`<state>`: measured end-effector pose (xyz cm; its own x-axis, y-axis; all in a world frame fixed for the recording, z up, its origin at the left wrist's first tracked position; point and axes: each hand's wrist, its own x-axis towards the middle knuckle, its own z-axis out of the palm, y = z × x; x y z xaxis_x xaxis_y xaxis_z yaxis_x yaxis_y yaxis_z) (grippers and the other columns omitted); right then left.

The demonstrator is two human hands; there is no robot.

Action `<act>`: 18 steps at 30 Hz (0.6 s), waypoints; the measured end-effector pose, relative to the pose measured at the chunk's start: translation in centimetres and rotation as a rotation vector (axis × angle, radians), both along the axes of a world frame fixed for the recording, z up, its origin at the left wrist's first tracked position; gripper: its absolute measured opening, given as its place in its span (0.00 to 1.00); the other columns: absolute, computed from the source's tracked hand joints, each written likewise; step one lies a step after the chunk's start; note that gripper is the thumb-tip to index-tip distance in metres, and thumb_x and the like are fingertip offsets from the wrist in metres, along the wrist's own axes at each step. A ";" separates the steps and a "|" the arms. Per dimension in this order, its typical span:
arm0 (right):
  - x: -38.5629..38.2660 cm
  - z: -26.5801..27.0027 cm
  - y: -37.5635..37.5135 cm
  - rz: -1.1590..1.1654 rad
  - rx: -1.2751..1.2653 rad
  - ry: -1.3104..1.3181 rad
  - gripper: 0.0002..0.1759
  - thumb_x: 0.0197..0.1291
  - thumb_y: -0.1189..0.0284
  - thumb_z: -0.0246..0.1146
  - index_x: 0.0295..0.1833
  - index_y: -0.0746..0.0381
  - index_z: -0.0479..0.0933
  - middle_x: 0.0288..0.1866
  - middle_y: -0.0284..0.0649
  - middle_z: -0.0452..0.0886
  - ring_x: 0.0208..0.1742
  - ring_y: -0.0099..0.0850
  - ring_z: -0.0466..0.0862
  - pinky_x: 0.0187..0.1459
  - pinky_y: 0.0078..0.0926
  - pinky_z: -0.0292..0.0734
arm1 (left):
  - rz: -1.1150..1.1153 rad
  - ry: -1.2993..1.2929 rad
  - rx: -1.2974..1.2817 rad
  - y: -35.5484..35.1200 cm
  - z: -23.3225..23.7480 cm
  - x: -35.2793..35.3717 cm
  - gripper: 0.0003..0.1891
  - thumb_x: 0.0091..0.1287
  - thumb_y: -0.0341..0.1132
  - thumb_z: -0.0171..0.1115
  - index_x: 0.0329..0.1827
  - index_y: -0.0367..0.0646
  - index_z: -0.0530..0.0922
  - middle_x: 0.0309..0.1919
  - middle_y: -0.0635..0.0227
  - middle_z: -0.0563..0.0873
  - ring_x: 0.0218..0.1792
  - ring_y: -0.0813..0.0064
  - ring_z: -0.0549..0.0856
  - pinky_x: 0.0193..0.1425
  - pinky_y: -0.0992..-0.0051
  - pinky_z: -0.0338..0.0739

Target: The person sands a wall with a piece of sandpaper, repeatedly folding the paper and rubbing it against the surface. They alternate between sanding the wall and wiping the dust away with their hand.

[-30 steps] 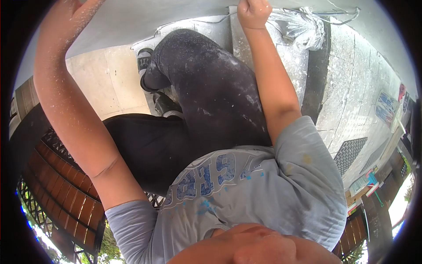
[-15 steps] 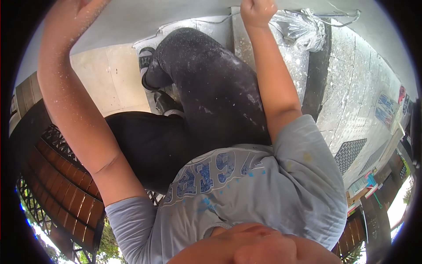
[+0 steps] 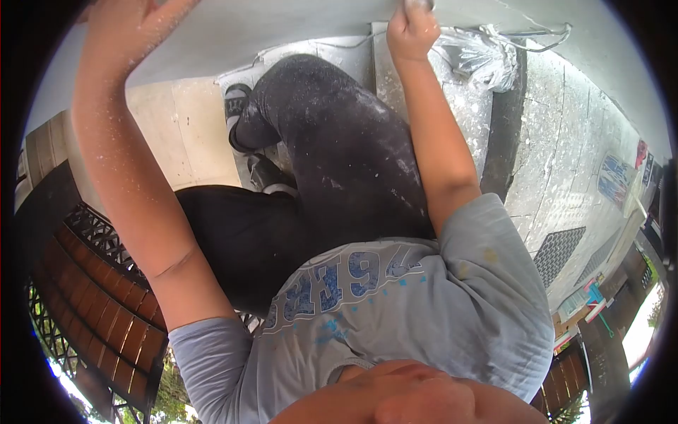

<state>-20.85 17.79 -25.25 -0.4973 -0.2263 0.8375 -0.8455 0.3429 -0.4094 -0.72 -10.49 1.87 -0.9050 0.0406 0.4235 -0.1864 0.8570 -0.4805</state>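
Note:
My left hand [image 3: 127, 32] is at the top left against the pale grey wall [image 3: 268, 21], dusted with white specks. Its thumb stands apart from the other fingers, which the frame's top edge partly cuts off. My right hand [image 3: 414, 34] is closed in a fist at the top centre, also near the wall. A small greyish end of something shows at the top of that fist; the rest is out of frame. Just to the right of this hand lies a crumpled clear plastic bag [image 3: 487, 60].
My bent legs in dark, white-smeared trousers [image 3: 339, 134] fill the middle. A cable [image 3: 547, 48] runs along the wall's base. White-spattered tiles [image 3: 558, 127] stretch to the right, with a dark grating [image 3: 560, 247]. A brown slatted structure [image 3: 106, 297] stands at the left.
Both hands appear slightly lower in the view, the left one also further right. A greyish end now shows at the top of my right fist.

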 end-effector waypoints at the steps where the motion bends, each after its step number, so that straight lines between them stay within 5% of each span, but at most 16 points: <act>1: 0.5 1.1 -0.3 -0.008 -0.032 -0.003 0.17 0.56 0.84 0.62 0.50 0.66 0.87 0.26 0.53 0.79 0.21 0.48 0.77 0.23 0.45 0.70 | -0.013 -0.045 0.082 0.2 -0.3 0.3 0.63 0.62 0.52 0.73 0.86 0.39 0.34 0.84 0.40 0.33 0.85 0.49 0.34 0.85 0.50 0.42; 3: 0.1 -1.5 0.1 0.010 -0.033 0.001 0.18 0.56 0.85 0.62 0.51 0.66 0.87 0.27 0.53 0.79 0.21 0.48 0.78 0.23 0.44 0.70 | -0.053 -0.011 0.081 -0.3 -1.5 0.2 0.63 0.63 0.53 0.73 0.86 0.38 0.34 0.84 0.39 0.34 0.85 0.48 0.35 0.85 0.51 0.43; 6: 0.5 -4.5 1.2 -0.037 0.031 -0.015 0.20 0.55 0.85 0.64 0.54 0.66 0.86 0.28 0.51 0.80 0.20 0.46 0.76 0.24 0.43 0.70 | 0.066 0.111 -0.409 -1.4 -1.2 0.2 0.62 0.63 0.53 0.73 0.85 0.37 0.35 0.84 0.38 0.34 0.85 0.48 0.37 0.85 0.52 0.46; 8: 0.3 -2.3 0.3 0.001 -0.036 0.034 0.21 0.55 0.85 0.64 0.55 0.66 0.86 0.27 0.51 0.80 0.20 0.46 0.74 0.24 0.43 0.69 | 0.068 0.110 -0.297 -1.1 -0.8 0.1 0.62 0.63 0.53 0.73 0.85 0.36 0.36 0.84 0.38 0.34 0.85 0.48 0.36 0.85 0.51 0.43; 11: 0.4 0.7 0.5 -0.050 -0.003 0.057 0.22 0.54 0.85 0.64 0.56 0.66 0.86 0.28 0.51 0.80 0.19 0.48 0.72 0.24 0.44 0.67 | -0.115 0.036 0.323 0.7 -1.7 0.3 0.62 0.62 0.54 0.72 0.85 0.36 0.36 0.84 0.41 0.32 0.85 0.49 0.32 0.84 0.47 0.33; 12: 0.0 0.4 0.5 -0.038 -0.010 0.039 0.22 0.54 0.85 0.64 0.56 0.66 0.86 0.27 0.51 0.80 0.19 0.48 0.72 0.23 0.44 0.67 | -0.145 0.043 0.308 1.1 -1.6 0.0 0.63 0.62 0.54 0.72 0.85 0.35 0.36 0.84 0.41 0.32 0.85 0.49 0.31 0.84 0.46 0.30; 18: 0.0 -4.5 1.5 -0.016 0.155 -0.005 0.20 0.55 0.86 0.62 0.54 0.66 0.86 0.28 0.53 0.80 0.22 0.49 0.78 0.26 0.44 0.73 | -0.063 0.267 -0.236 1.7 -0.9 -1.8 0.66 0.59 0.56 0.73 0.86 0.41 0.33 0.84 0.43 0.30 0.84 0.48 0.27 0.79 0.41 0.16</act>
